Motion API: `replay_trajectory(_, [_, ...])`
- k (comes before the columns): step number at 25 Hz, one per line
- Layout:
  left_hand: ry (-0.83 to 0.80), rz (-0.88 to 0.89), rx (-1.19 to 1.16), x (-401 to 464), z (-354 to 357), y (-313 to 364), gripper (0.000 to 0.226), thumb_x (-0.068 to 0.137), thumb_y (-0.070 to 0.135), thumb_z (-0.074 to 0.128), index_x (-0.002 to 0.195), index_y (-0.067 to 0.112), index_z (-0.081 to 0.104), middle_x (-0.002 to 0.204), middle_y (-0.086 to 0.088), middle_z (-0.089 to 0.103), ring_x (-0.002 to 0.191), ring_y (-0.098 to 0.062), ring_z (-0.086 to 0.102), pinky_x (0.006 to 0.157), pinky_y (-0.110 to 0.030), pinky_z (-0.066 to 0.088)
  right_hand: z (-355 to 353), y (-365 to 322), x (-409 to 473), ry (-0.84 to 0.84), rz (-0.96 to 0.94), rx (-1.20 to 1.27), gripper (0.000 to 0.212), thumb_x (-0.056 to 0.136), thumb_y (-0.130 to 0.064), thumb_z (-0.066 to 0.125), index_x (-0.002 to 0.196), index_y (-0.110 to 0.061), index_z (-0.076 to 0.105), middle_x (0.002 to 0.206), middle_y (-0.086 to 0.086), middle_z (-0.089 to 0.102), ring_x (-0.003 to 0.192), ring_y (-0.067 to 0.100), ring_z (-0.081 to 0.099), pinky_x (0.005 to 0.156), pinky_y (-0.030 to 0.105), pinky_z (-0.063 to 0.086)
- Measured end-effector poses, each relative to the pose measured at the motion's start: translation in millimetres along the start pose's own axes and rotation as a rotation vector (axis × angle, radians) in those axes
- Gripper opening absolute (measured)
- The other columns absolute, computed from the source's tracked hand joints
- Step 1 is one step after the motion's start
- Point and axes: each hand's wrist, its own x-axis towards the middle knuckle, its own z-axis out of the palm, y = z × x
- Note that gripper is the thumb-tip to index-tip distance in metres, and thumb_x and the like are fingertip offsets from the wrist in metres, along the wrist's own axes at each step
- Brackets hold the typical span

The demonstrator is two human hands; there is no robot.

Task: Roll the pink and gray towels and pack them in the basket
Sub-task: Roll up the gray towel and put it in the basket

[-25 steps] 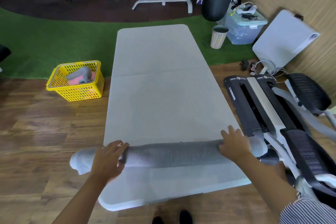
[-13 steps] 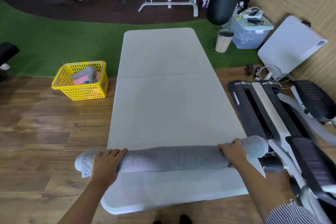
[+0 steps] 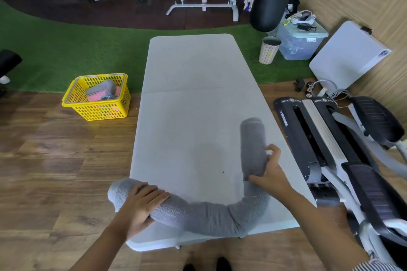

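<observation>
On the wooden floor at left, the yellow perforated plastic basket (image 3: 97,98) already holds rolled pink and gray towels; on the pale gray folding desk (image 3: 193,99), the long rolled gray terry towel (image 3: 209,218) is being doubled over. The left hand (image 3: 141,207) curls its grip over the roll's left end, and the right hand (image 3: 269,174) pinches the upturned right end. By this reading the next move brings the ends together, then carries the bundle to the basket.

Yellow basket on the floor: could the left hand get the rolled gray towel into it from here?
Probably not without stepping over. The yellow basket sits far left, well beyond the left hand, which grips the gray towel.
</observation>
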Motion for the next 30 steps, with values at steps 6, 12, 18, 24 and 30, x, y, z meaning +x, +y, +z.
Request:
replay_trajectory(6, [-0.010,0.089,-0.115,11,10,21,0.064,0.051,0.007,0.083,0.110,0.010,0.060,0.109,-0.003,0.066,0.096,-0.019,0.064,0.096,-0.028,0.042,55,-44,14,-0.316,-0.190,-0.182,0.062,0.072,-0.017,0.068,0.126,-0.018,0.037,0.115,0.007,0.056,0.094,0.023,0.057,0.077,0.040,0.050])
replay_trajectory(12, [-0.132,-0.255,-0.007,4,6,19,0.072,0.044,0.044,0.084,0.107,0.015,0.062,0.113,-0.005,0.060,0.102,-0.026,0.060,0.091,-0.048,0.045,120,-31,26,-0.520,-0.271,-0.690,0.070,0.081,-0.023,0.059,0.142,-0.023,0.025,0.133,0.013,0.041,0.115,0.034,0.045,0.092,0.041,0.042])
replay_trajectory(18, [-0.152,-0.227,-0.147,-13,-2,-2,0.084,0.052,0.016,0.087,0.127,0.010,0.050,0.130,-0.006,0.045,0.112,-0.022,0.057,0.083,-0.023,0.054,128,-35,30,-0.484,-0.305,-0.600,0.073,0.081,-0.018,0.058,0.144,-0.025,0.023,0.129,0.012,0.049,0.116,0.030,0.048,0.092,0.038,0.043])
replay_trajectory(24, [-0.386,-0.285,0.068,38,-13,-10,0.116,0.048,0.062,0.067,0.148,0.019,0.026,0.157,0.005,0.024,0.146,-0.016,0.019,0.116,-0.058,0.012,152,-48,25,-0.535,-0.447,-0.631,0.068,0.078,-0.027,0.062,0.137,-0.019,0.030,0.126,0.005,0.054,0.110,0.028,0.052,0.089,0.035,0.041])
replay_trajectory(30, [-0.469,-0.345,0.190,50,-6,-9,0.126,0.014,0.066,0.071,0.130,0.020,0.053,0.129,0.006,0.058,0.123,-0.017,0.054,0.107,-0.063,0.019,94,-28,23,-0.583,-0.144,-0.444,0.069,0.066,-0.047,0.071,0.125,-0.020,0.045,0.119,0.000,0.048,0.105,0.020,0.049,0.087,0.034,0.044])
